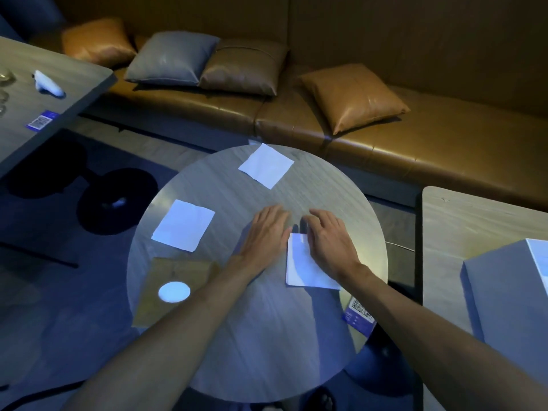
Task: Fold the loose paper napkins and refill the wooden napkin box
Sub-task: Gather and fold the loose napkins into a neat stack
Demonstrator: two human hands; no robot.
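Folded napkin (305,265): on the round counter (267,336), far end hidden under the right grip (329,238). Its fingers are bent over the edge; cannot tell whether pinching or pressing.
Left grip (265,232): fingers straight, flat on the counter just beside it.
Wooden napkin box (178,271): one corner behind the forearm; the round lid hole shows only white.
Left napkin (184,225), far napkin (266,165): lying flat.

QR code on blue card (360,318) on round table (267,336), similar card (41,121) on left table (17,143); lettering illegible.
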